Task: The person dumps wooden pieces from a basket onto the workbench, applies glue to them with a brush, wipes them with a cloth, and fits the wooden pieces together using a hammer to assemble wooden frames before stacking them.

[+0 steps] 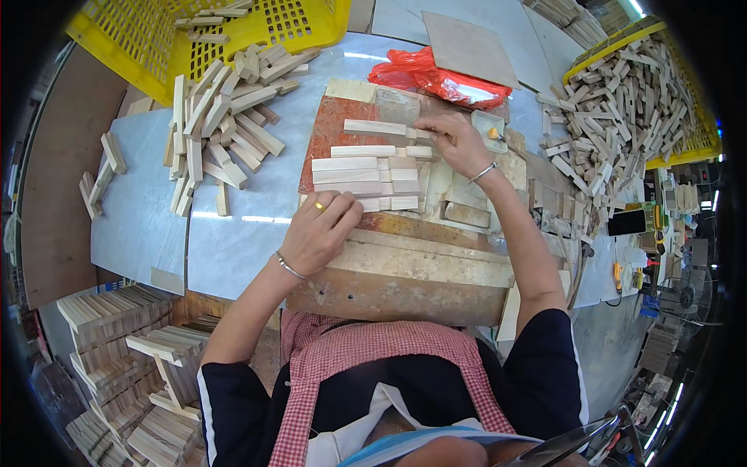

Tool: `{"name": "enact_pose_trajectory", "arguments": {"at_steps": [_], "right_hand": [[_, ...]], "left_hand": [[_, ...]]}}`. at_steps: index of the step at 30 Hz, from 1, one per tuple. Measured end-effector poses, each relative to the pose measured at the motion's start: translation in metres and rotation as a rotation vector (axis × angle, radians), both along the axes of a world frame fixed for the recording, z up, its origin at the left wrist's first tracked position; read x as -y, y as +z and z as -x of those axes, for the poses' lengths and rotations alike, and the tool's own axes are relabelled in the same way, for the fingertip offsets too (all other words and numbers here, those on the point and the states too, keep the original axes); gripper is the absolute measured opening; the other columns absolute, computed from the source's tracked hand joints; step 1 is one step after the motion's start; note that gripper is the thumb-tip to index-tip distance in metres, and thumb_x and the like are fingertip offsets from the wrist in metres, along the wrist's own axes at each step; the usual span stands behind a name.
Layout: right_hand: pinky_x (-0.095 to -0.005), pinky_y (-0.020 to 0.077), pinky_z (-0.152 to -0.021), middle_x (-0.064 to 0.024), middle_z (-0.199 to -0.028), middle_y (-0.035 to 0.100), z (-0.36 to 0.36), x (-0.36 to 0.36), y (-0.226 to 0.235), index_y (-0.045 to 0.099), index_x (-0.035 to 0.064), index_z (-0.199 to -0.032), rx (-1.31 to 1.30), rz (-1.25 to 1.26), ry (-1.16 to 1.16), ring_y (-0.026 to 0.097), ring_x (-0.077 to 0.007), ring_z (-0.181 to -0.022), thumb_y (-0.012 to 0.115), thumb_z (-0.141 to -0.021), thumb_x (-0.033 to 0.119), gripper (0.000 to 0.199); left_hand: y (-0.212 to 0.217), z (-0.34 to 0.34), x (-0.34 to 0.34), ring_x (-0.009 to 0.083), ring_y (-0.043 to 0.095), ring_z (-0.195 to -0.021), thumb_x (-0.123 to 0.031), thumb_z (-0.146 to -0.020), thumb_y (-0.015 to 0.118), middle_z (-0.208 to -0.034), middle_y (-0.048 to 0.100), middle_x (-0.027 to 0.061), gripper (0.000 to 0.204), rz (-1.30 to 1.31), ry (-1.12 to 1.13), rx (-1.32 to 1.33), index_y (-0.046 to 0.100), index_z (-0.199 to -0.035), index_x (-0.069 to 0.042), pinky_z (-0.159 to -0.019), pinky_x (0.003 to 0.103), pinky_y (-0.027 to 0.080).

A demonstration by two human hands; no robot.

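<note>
Several pale wooden strips (346, 176) lie side by side on a worn work board (331, 124), with short notched blocks (404, 174) at their right ends. My left hand (317, 232) has its fingers bent and pressed together over the left end of the nearest strip, hiding most of it. At the far side of the row, my right hand (461, 146) pinches the right end of the farthest wooden piece (375, 128). Its fingertips cover the tip of that piece.
Loose wooden pieces (226, 117) are heaped at far left before a yellow crate (156, 47). Another yellow crate (704, 148) spills sticks at right. Red plastic (436, 74) lies beyond the board, near a small white tray (486, 124). Stacked wood (117, 311) stands lower left.
</note>
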State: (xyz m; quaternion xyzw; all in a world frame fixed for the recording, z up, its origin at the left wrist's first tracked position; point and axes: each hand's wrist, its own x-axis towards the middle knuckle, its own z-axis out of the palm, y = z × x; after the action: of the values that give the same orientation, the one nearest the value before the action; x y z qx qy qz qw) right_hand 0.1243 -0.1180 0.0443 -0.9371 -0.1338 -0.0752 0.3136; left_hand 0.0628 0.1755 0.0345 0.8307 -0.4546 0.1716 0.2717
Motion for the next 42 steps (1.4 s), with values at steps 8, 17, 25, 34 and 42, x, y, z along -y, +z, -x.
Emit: {"name": "enact_pose_trajectory", "arguments": {"at_steps": [8, 17, 25, 34, 42], "right_hand": [[-0.0365, 0.0454, -0.082, -0.0115, -0.086, 0.062, -0.010, -0.005, 0.006, 0.070, 0.0089, -0.089, -0.078, -0.017, 0.059, 0.057, -0.0291, -0.089, 0.059, -0.081, 0.006, 0.014], [-0.0383, 0.0484, -0.081, -0.0144, -0.097, 0.062, -0.110, -0.085, 0.027, 0.069, 0.0076, -0.095, -0.125, 0.057, 0.146, 0.060, -0.0321, -0.096, 0.056, -0.082, 0.011, 0.020], [-0.0427, 0.0480, -0.086, -0.0133, -0.106, 0.063, -0.179, -0.193, -0.023, 0.064, 0.0070, -0.099, 0.003, 0.547, 0.253, 0.060, -0.0293, -0.103, 0.058, -0.081, 0.014, 0.020], [-0.0417, 0.0474, -0.084, -0.0143, -0.099, 0.065, -0.182, -0.173, -0.019, 0.064, 0.0050, -0.095, 0.060, 0.380, 0.289, 0.061, -0.0330, -0.094, 0.060, -0.082, 0.019, 0.020], [-0.0343, 0.0489, -0.076, -0.0126, -0.093, 0.067, -0.124, -0.100, 0.003, 0.064, 0.0006, -0.109, -0.164, -0.127, 0.246, 0.063, -0.0237, -0.083, 0.061, -0.087, 0.023, 0.031]], "left_hand": [[0.001, -0.025, 0.010, 0.0208, 0.055, -0.088, -0.010, -0.068, 0.062, -0.102, 0.057, 0.0066, 0.027, -0.098, 0.026, 0.139, 0.058, -0.094, -0.005, -0.076, 0.034, 0.042], [0.015, -0.102, -0.079, 0.0282, 0.054, -0.087, -0.010, -0.075, 0.068, -0.095, 0.056, 0.0091, 0.022, 0.271, 0.655, 0.135, 0.061, -0.095, -0.007, -0.075, 0.039, 0.043], [0.011, -0.141, -0.124, 0.0248, 0.052, -0.088, -0.017, -0.073, 0.072, -0.096, 0.055, 0.0054, 0.024, -0.097, 0.839, 0.225, 0.063, -0.094, -0.008, -0.077, 0.037, 0.040], [0.048, -0.118, -0.156, 0.0246, 0.063, -0.099, -0.019, -0.097, 0.050, -0.103, 0.065, 0.0148, 0.019, 1.448, 0.233, -0.794, 0.053, -0.106, -0.002, -0.093, 0.038, 0.049], [0.031, -0.084, -0.149, 0.0251, 0.063, -0.098, -0.024, -0.099, 0.045, -0.109, 0.060, 0.0156, 0.034, 1.900, -0.422, -1.114, 0.048, -0.117, 0.006, -0.090, 0.037, 0.053]]}}
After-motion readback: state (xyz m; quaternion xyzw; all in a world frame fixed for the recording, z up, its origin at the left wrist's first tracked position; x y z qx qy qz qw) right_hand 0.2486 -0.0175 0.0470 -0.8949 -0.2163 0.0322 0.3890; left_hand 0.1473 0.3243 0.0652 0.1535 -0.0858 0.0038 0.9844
